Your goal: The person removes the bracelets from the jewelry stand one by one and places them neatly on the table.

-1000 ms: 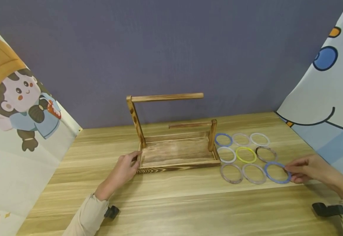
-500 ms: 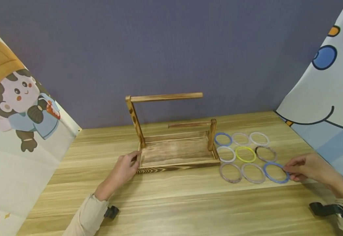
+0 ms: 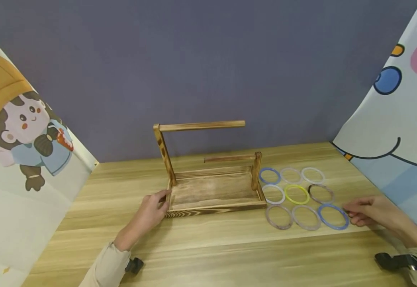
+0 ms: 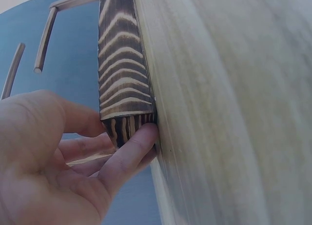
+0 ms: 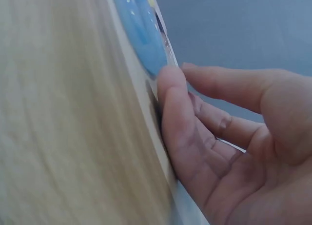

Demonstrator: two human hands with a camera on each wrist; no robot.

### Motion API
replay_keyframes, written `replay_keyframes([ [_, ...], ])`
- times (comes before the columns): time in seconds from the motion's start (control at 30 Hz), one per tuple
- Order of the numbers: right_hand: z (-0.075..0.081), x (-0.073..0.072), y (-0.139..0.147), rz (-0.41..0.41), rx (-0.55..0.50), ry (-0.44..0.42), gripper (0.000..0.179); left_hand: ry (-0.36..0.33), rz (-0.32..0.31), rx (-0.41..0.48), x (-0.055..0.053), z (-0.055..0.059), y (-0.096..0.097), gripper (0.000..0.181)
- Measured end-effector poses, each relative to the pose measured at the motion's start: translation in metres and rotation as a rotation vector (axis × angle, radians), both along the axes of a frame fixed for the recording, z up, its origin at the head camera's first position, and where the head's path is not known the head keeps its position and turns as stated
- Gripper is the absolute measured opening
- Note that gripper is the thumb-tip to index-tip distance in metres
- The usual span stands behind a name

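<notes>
My left hand (image 3: pixel 151 210) holds the left end of a wooden rack (image 3: pixel 216 209). In the left wrist view my fingers bend around the rack's dark-grained end (image 4: pixel 130 125), low at the table. The rack has a shallow tray base, a tall left post with a long bar and a shorter right post with a shorter bar. My right hand (image 3: pixel 377 212) is at the right edge of a blue bangle (image 3: pixel 319 217), which lies flat. In the right wrist view my fingertips (image 5: pixel 171 78) are at the blue bangle's near edge, thumb and forefinger slightly apart.
More bangles lie in rows right of the rack: a yellow bangle (image 3: pixel 307 195), a dark-patterned bangle (image 3: pixel 331 195), a white bangle (image 3: pixel 283 195), a darker blue bangle (image 3: pixel 261 175) and several pale ones. A grey wall (image 3: pixel 208 71) stands behind the wooden table (image 3: pixel 208 255); cartoon panels flank it.
My right hand has loosened its pinch on the blue bangle, which has shifted slightly left into line with its row. My left hand stays on the rack. The head view has tilted up a little.
</notes>
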State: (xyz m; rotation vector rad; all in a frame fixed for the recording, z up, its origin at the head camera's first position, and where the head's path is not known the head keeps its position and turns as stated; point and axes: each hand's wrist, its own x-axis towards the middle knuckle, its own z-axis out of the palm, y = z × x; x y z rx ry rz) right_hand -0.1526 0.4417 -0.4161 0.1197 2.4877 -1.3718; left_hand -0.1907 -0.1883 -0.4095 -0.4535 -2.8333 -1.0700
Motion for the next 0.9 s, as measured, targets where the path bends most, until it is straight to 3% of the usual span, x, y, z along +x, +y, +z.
replay_keyframes([
  [0.37,-0.002,-0.01,-0.001,-0.035,-0.047,-0.064,0.034,-0.002,0.002,0.01,0.0,0.004,-0.005,0.04],
  [0.5,-0.003,-0.013,-0.001,-0.054,-0.068,-0.013,0.033,0.015,0.008,-0.001,-0.002,0.005,-0.005,0.04],
  [0.6,-0.004,-0.011,-0.002,-0.095,-0.023,0.072,0.04,-0.003,-0.001,0.001,-0.003,0.004,-0.002,0.04],
  [0.73,-0.002,-0.004,-0.007,-0.144,0.15,0.233,0.05,-0.018,-0.018,0.005,-0.004,0.002,0.002,0.039],
  [0.9,0.006,0.006,-0.024,-0.144,0.378,0.546,0.035,0.014,-0.05,-0.006,-0.003,0.003,0.004,0.039],
])
